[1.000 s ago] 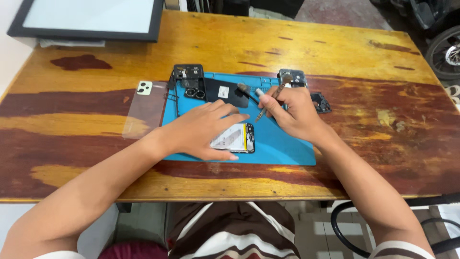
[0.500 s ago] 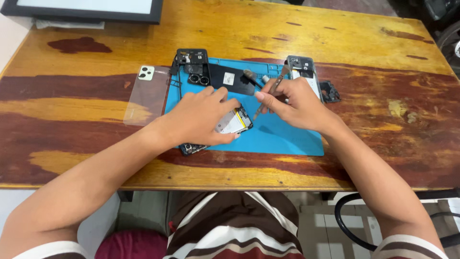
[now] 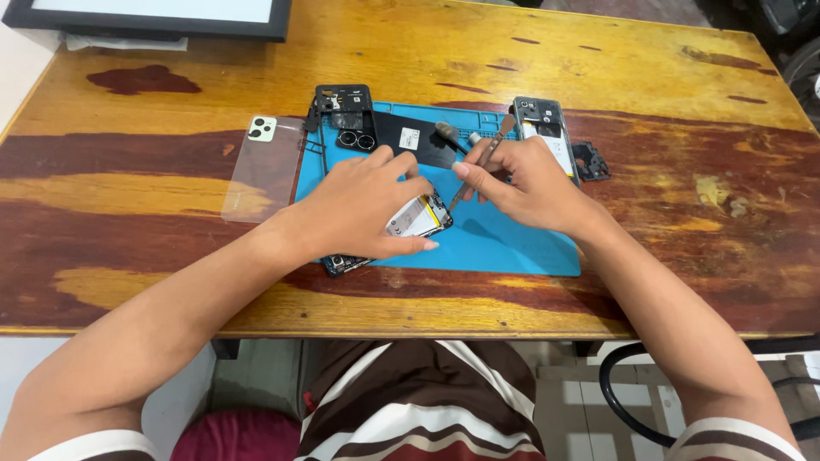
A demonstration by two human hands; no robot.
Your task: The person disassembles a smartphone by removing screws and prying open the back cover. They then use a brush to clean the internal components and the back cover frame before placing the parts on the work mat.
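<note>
Opened phone (image 3: 410, 224), its back already off and its pale battery showing, lies tilted on the blue mat (image 3: 512, 243) near the front edge of the wooden surface (image 3: 427, 51), mostly covered by the left hand (image 3: 359, 209). That hand is spread flat over it, fingers resting loosely and not closed round anything, pinning the body down. The right hand (image 3: 534, 183) has its grip pinched shut on a thin metal tool (image 3: 483, 162), held like a pen, the tip angled down to the upper right corner of the phone, touching it or just above; I cannot tell which. Around them lies what has been taken off: a dark rear cover with camera rings (image 3: 346, 115) at the mat's top left, a flat black panel (image 3: 414, 141) beside it, a second stripped phone frame (image 3: 542, 132) at the top right, and a small black bracket (image 3: 591, 160) just off the mat. A clear case (image 3: 260, 166) with a pale camera block sits to the left on the bare wood, and a black-framed screen (image 3: 154, 17) stands at the far corner. By the look of it the strip-down is well along, with the covers removed and the insides exposed, while the battery still sits in place and the fine work inside seems unfinished.
</note>
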